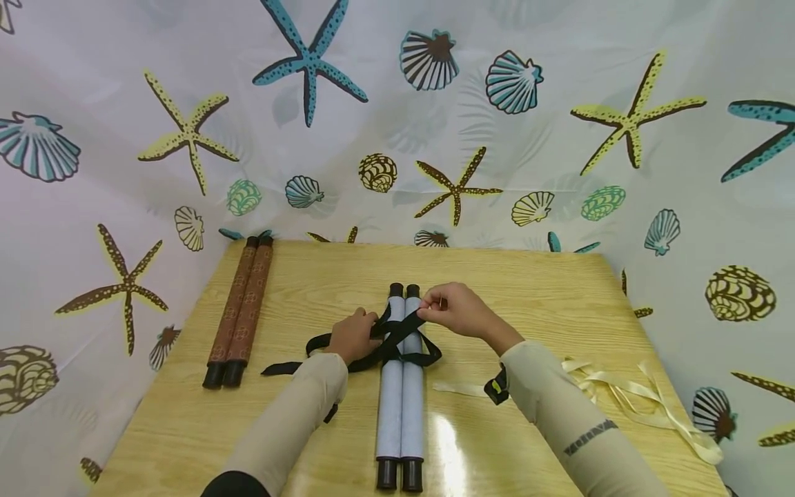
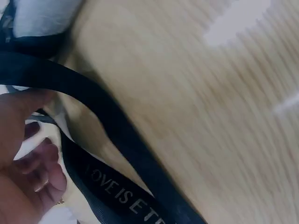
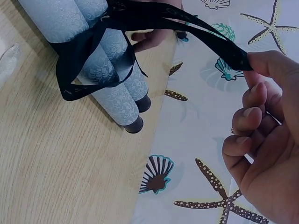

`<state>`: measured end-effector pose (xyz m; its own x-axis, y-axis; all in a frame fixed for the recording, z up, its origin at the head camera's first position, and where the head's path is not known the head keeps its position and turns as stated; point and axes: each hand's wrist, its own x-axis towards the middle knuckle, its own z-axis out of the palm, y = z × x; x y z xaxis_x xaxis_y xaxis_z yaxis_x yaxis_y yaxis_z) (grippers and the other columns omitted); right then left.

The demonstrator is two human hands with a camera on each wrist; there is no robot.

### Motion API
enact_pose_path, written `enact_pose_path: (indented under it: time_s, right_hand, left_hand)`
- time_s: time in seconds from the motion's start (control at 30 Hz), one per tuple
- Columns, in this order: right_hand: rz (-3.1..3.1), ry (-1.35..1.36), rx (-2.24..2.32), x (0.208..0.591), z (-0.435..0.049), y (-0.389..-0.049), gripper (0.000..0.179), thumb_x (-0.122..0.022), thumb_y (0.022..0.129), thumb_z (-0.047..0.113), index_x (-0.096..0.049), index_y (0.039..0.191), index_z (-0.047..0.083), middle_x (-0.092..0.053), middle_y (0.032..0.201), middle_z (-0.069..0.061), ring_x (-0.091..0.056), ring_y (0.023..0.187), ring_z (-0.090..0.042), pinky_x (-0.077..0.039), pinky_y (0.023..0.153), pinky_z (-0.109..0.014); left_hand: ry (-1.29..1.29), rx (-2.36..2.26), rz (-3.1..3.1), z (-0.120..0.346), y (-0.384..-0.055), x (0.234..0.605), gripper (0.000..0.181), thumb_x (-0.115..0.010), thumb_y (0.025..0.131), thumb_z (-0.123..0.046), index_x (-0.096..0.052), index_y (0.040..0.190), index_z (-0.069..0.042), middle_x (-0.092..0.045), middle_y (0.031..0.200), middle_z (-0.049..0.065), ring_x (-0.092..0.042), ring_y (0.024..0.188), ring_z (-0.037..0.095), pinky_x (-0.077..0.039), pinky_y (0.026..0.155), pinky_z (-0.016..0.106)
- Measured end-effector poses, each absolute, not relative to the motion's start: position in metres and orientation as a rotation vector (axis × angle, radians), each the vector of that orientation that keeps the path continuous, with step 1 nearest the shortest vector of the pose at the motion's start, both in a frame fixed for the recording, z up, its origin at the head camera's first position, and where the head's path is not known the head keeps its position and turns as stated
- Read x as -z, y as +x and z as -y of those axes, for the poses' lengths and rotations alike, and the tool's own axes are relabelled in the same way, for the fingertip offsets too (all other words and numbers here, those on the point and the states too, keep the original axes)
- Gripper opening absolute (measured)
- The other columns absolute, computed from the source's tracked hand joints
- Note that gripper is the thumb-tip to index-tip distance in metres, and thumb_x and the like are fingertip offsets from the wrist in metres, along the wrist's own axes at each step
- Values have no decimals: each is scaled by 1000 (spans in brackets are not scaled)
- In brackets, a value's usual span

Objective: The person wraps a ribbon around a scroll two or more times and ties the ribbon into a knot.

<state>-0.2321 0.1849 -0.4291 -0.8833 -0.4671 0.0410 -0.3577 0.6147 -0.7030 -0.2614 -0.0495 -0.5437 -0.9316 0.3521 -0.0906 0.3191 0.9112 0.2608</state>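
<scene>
Two pale blue patterned rolls (image 1: 390, 407) with dark end caps lie side by side on the table. A black ribbon (image 1: 397, 336) crosses their upper half, with a loop hanging on the right. Above the rolls' far right side, my right hand (image 1: 459, 310) pinches a doubled stretch of this ribbon between thumb and fingertips. Its other fingers are curled. My left hand (image 1: 354, 336) is at the rolls' left side, fingers bent about the ribbon. In the left wrist view, the ribbon passes across the thumb (image 2: 35, 99); part of the grip is hidden. Lettering shows on the lower ribbon strip (image 2: 124, 193).
Two brown patterned rolls (image 1: 242, 304) with dark caps lie at the table's left. Cream ribbons (image 1: 640, 400) lie loosely on the right, one hanging near the edge. A starfish-and-shell printed sheet (image 1: 373, 207) surrounds the wooden table (image 1: 509, 290).
</scene>
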Motion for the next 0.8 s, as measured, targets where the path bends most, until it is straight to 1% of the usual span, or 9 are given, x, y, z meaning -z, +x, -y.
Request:
enact_pose_path:
  time_s: [0.1, 0.2, 0.33, 0.4, 0.5, 0.57, 0.6, 0.73, 0.8]
  right_hand:
    - [-2681, -689, 1129, 429, -185, -232, 11, -70, 94, 16, -70, 85, 10, -58, 70, 0, -43, 58, -9, -39, 58, -24]
    - [-2666, -693, 1134, 428, -185, -231, 10, -69, 94, 16, -71, 87, 9, -58, 70, 1, -43, 58, -9, -40, 58, -24]
    - [-2674, -684, 1139, 428, -188, -232, 10, -69, 94, 16, -71, 87, 9, -59, 70, 0, -43, 58, -9, -39, 57, -24]
    - [-2686, -673, 1139, 428, -189, -233, 9, -69, 93, 16, -71, 87, 9, -59, 71, 0, -43, 58, -9, -38, 57, -24]
    - [-2698, -656, 1132, 428, -191, -234, 10, -70, 93, 16, -71, 87, 9, -60, 71, 0, -43, 58, -9, -38, 57, -23]
    - [-2710, -651, 1122, 429, -193, -236, 10, -69, 93, 17, -72, 87, 10, -61, 72, 0, -44, 58, -9, -38, 57, -24]
    - [-2719, -647, 1119, 429, -193, -236, 10, -69, 93, 17, -72, 86, 10, -62, 71, 0, -44, 58, -9, -38, 56, -24]
    - [-2761, -638, 1109, 432, -192, -240, 11, -68, 93, 18, -72, 85, 11, -61, 70, 1, -44, 58, -10, -38, 56, -25]
    - [-2770, -629, 1109, 433, -192, -242, 12, -67, 93, 18, -72, 84, 11, -59, 69, 1, -43, 57, -10, -37, 56, -26]
  left_hand:
    - [539, -273, -2974, 53, -262, 547, 25, -78, 87, -31, -68, 102, -13, -62, 96, 8, -64, 76, 24, -54, 62, 43]
    - [504, -203, -2992, 57, -264, 548, 12, -74, 90, -23, -68, 85, -14, -67, 87, 6, -65, 73, 23, -53, 59, 42]
    - [430, -211, -3011, 65, -265, 543, 21, -67, 95, -20, -64, 74, -14, -67, 76, 3, -60, 62, 18, -48, 52, 36]
    - [395, -286, -3004, 69, -264, 536, 30, -66, 95, -22, -57, 68, -15, -59, 66, 0, -52, 56, 14, -40, 49, 31]
    - [337, -432, -2957, 73, -258, 519, 43, -66, 93, -24, -43, 57, -17, -40, 53, -5, -36, 49, 11, -27, 45, 27]
    - [288, -528, -2899, 76, -251, 506, 50, -65, 92, -25, -36, 52, -19, -29, 49, -7, -26, 47, 10, -19, 45, 25]
    - [265, -575, -2866, 77, -247, 500, 51, -64, 91, -25, -34, 50, -20, -26, 48, -8, -23, 46, 9, -18, 45, 24]
    - [176, -899, -2604, 82, -227, 479, 50, -63, 91, -25, -40, 47, -20, -27, 45, -9, -22, 44, 8, -19, 43, 23]
    - [114, -1113, -2420, 80, -217, 472, 43, -62, 93, -25, -51, 51, -17, -35, 46, -9, -28, 43, 7, -24, 43, 22]
